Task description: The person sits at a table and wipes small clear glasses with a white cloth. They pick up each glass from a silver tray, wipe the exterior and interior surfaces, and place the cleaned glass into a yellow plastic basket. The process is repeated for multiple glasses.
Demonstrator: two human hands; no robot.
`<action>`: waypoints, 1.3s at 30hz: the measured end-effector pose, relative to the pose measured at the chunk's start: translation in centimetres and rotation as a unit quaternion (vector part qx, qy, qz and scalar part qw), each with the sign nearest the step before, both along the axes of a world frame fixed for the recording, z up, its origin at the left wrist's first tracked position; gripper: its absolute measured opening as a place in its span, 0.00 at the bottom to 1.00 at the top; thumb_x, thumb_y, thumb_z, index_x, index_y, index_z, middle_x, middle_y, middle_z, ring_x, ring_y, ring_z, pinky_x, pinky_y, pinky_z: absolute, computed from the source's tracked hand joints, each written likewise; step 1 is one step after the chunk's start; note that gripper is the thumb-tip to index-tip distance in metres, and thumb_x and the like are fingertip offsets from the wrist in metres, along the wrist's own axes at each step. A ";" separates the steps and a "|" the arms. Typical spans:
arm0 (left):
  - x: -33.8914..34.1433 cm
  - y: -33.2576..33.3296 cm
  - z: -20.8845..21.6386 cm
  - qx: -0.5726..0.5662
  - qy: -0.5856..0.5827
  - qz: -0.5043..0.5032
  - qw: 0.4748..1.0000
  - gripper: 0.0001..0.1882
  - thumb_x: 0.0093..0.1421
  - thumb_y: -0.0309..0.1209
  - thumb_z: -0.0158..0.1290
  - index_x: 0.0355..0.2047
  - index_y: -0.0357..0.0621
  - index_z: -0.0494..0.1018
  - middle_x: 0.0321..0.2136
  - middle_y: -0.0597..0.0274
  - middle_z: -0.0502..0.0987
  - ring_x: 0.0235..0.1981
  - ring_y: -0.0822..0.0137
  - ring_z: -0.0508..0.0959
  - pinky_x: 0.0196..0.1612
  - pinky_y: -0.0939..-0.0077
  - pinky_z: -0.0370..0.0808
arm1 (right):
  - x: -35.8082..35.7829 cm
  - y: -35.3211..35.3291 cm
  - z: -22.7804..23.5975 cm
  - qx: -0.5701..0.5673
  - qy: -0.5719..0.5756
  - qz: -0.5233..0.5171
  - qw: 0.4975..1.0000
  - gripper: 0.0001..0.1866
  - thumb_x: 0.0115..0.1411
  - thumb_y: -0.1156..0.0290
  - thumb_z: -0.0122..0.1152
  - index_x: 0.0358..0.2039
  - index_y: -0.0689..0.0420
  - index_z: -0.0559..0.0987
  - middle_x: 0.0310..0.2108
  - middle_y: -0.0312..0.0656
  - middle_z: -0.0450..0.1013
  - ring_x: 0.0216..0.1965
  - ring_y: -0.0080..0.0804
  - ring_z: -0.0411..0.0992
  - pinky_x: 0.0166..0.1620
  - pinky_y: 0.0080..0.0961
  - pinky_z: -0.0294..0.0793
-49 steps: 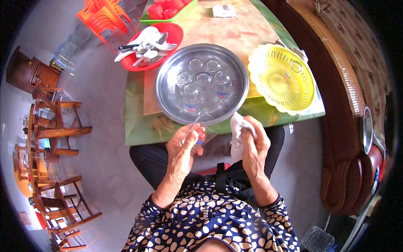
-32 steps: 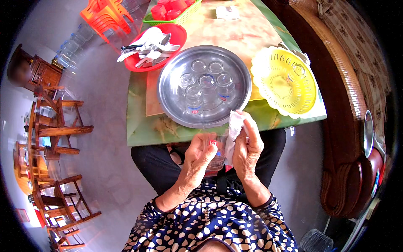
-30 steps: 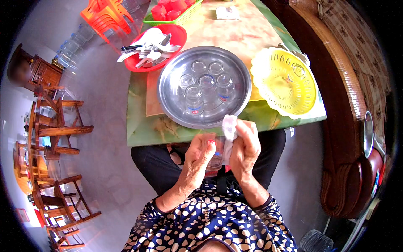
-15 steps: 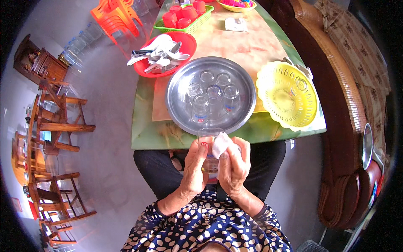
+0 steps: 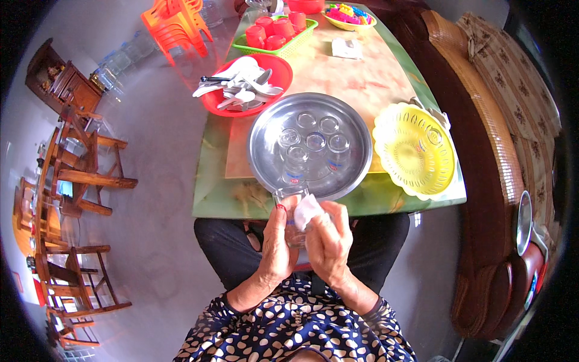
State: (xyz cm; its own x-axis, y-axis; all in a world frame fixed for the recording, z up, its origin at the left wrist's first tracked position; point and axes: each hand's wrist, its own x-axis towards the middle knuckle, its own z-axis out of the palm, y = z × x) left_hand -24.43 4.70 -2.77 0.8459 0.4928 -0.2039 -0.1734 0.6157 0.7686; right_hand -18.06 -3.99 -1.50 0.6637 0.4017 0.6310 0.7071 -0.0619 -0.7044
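Note:
My left hand point(image 5: 275, 247) is wrapped round a clear drinking glass point(image 5: 297, 236), held in front of the table edge above my lap. My right hand point(image 5: 332, 241) grips a crumpled white cloth point(image 5: 308, 210) and presses it against the glass's side. Just beyond lies a round steel tray point(image 5: 262, 166), where several clear glasses point(image 5: 315, 142) stand bottoms up, close together. To the right, a yellow slotted plastic basket point(image 5: 392, 148) holds another clear glass point(image 5: 434, 136).
Left of the tray, a red bowl point(image 5: 287, 67) holds spoons and forks. Behind it, a green basket point(image 5: 307, 34) carries red cups point(image 5: 282, 28). A folded white cloth point(image 5: 347, 48) lies farther back. Wooden stools point(image 5: 99, 178) stand left, a brown sofa point(image 5: 482, 120) right.
My view has shifted slightly, so the table things sit lower and mostly farther right. Both hands, with the glass and white cloth, have moved a little left relative to the tray.

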 end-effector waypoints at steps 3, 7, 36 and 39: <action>-0.5 0.5 0.4 -0.059 0.024 -0.010 0.998 0.29 0.66 0.51 0.33 0.56 0.43 0.63 0.50 0.61 0.70 0.52 0.66 0.69 0.56 0.70 0.63 | -1.4 0.0 -0.1 -0.028 -0.062 -0.011 0.998 0.12 0.47 0.84 0.55 0.35 0.65 0.75 0.38 0.56 0.66 0.32 0.46 0.72 0.32 0.32 0.74; -1.0 0.2 0.7 -0.052 -0.074 0.012 0.996 0.26 0.67 0.48 0.37 0.54 0.40 0.62 0.47 0.60 0.69 0.47 0.69 0.70 0.52 0.70 0.66 | -1.5 0.4 0.4 -0.019 -0.065 0.004 0.998 0.15 0.47 0.84 0.55 0.38 0.66 0.75 0.39 0.57 0.66 0.32 0.45 0.72 0.31 0.32 0.75; -0.7 5.0 0.8 -0.067 -0.099 0.043 0.992 0.24 0.64 0.49 0.43 0.51 0.44 0.64 0.41 0.64 0.71 0.42 0.72 0.71 0.46 0.74 0.72 | -1.1 5.3 2.5 -0.042 -0.001 0.037 0.998 0.13 0.51 0.84 0.50 0.39 0.67 0.74 0.39 0.55 0.67 0.33 0.48 0.71 0.35 0.33 0.72; -0.8 5.2 -0.2 -0.072 -0.123 0.013 0.990 0.26 0.64 0.49 0.43 0.53 0.41 0.64 0.42 0.64 0.71 0.43 0.72 0.71 0.46 0.73 0.72 | 0.5 6.0 2.2 -0.019 0.029 0.031 0.999 0.12 0.53 0.81 0.52 0.39 0.65 0.75 0.38 0.51 0.67 0.33 0.45 0.71 0.35 0.32 0.72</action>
